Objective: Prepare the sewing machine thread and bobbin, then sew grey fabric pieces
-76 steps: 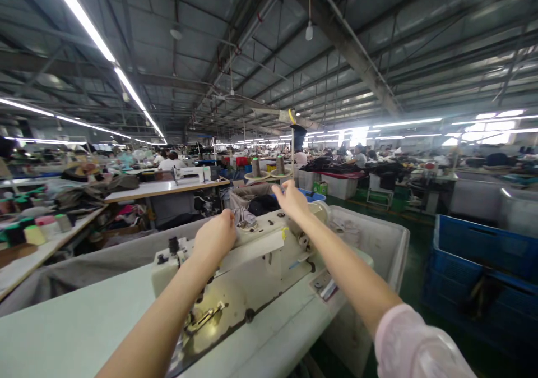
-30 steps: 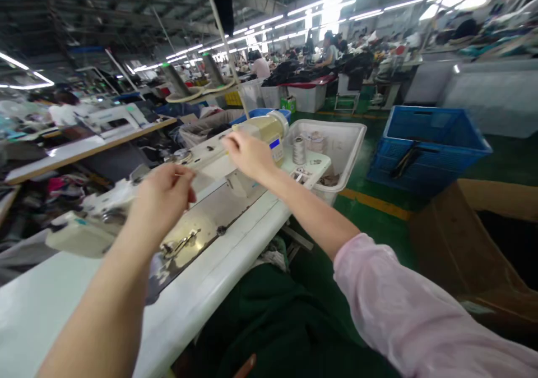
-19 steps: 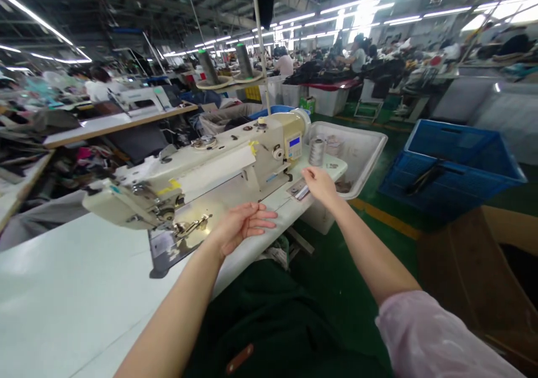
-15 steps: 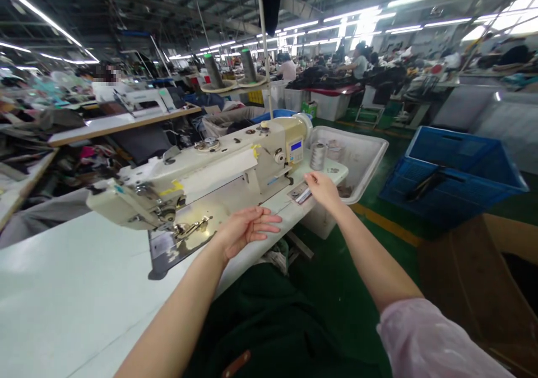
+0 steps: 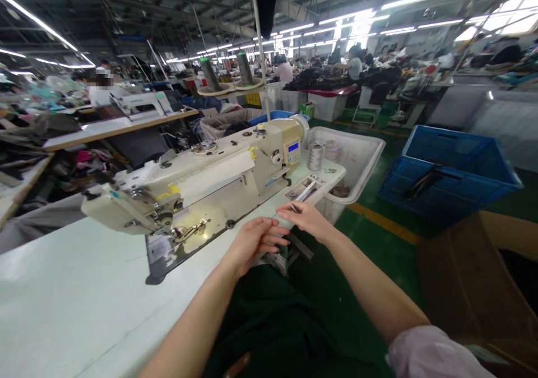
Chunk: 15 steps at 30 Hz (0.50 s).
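My left hand (image 5: 256, 242) is beside the front edge of the sewing machine table (image 5: 96, 305). Its thumb and forefinger are pinched together, with the other fingers loosely stretched out; what they hold, if anything, is too small to make out. My right hand (image 5: 309, 221) almost meets it fingertip to fingertip, closed on a small dark metal piece (image 5: 295, 207). Behind both hands stands the cream sewing machine (image 5: 218, 159), its needle end at the left. A shallow tray (image 5: 300, 190) with small items is set in the tabletop beyond my right hand.
A grey thread cone (image 5: 315, 157) stands at the table's right end. Beyond it is a white plastic bin (image 5: 363, 165). To the right are a blue crate (image 5: 454, 170) and a cardboard box (image 5: 458, 277) on the green floor. Other people work farther back.
My right hand has come from the tabletop tray towards me and left, a small dark metal piece now showing in its fingers. My left hand has moved slightly right and its fingertips have closed together.
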Motion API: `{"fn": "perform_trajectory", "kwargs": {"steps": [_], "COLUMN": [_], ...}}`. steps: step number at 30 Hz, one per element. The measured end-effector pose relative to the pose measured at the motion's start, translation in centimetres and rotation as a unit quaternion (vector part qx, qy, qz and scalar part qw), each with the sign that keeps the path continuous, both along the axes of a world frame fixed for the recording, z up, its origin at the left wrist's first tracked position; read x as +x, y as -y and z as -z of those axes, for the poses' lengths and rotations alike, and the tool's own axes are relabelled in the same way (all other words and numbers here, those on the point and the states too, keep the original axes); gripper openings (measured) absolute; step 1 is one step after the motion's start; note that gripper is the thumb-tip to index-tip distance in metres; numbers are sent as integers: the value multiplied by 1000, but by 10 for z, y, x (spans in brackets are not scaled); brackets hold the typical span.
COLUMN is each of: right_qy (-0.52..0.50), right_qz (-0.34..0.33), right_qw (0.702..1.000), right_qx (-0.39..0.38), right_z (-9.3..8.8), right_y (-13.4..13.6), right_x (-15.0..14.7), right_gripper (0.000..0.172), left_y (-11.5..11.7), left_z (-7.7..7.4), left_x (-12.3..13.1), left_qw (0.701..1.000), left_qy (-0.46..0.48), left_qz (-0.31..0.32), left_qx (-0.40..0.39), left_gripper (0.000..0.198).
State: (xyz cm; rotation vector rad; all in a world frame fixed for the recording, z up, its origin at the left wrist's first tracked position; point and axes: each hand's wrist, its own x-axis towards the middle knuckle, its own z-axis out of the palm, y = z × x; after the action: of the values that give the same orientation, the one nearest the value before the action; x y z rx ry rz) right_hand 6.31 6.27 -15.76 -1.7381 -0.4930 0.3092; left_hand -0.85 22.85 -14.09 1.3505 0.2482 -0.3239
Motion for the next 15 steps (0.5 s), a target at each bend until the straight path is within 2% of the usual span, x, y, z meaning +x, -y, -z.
{"fn": "perform_trajectory", "kwargs": {"steps": [4,8,11,15], "right_qy": [-44,-87,-115,-114], "right_qz": [-23,52,83,60], "right_qw": [997,990,985,989], "right_qx": [55,100,96,77], "right_z": [16,30,34,38], "right_y": [-12,-21,-25,-27], "right_x": [-22,-28,-29,-30], "right_gripper": [34,24,22,22], "left_y": [7,7,4,4], "left_z": [10,18,20,23], "left_x": [-8,-16,-20,-23], "left_qw": [1000,999,999,1000], "left_qy": [8,-21,-32,-23], "left_qz": [7,14,5,-3], "left_qx": [28,19,-1,-1], "left_gripper": [19,16,13,14]}}
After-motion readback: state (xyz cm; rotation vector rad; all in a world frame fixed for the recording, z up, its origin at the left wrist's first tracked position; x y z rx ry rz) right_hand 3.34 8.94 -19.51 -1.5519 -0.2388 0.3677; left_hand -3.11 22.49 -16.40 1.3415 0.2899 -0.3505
